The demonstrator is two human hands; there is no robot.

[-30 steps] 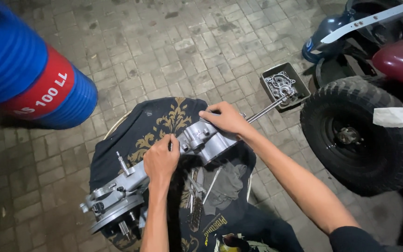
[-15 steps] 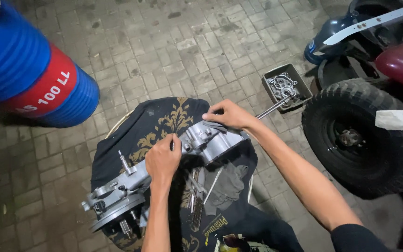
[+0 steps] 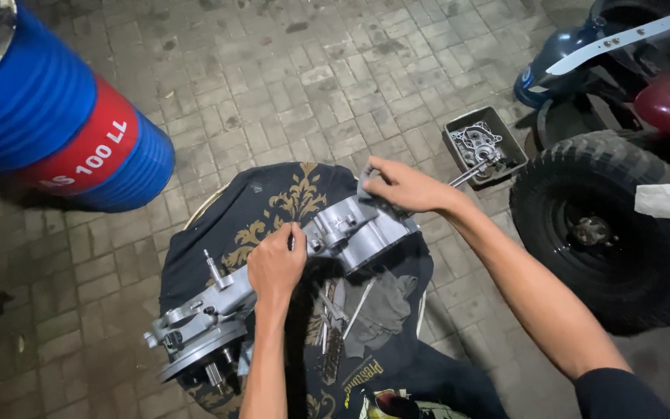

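The blue and red drum (image 3: pixel 56 132) lay on its side at the upper left of the paved floor (image 3: pixel 312 70); the black tyre (image 3: pixel 614 225) stood at the right; between them the grey engine casing (image 3: pixel 273 287) lay across a black patterned cloth (image 3: pixel 273 194), much where it had been a second before. The right hand (image 3: pixel 405 186) had crept a little further up the casing's far end and was closed over its edge, a metal rod (image 3: pixel 471 171) showing just past it toward the parts tray (image 3: pixel 484 143); the left hand (image 3: pixel 275 264) stayed curled over the casing's middle; a judgement only: steadying and working, little progress made.
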